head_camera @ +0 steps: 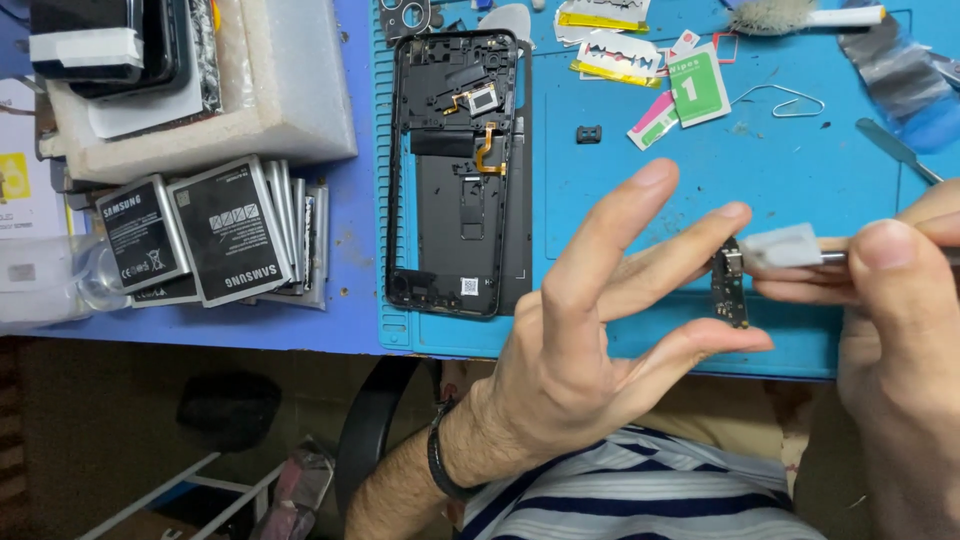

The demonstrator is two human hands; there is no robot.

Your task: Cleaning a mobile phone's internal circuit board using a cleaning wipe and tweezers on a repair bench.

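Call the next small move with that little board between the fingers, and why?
Probably press the white folded wipe, gripped by the right hand, onto the small dark circuit board pinched in the left hand: the wipe already meets the board's top edge.

Bright, even light falls from overhead on the blue work surface [700,170]; the fingers [640,200] look slightly soft, perhaps motion blur; below them the floor is dim.
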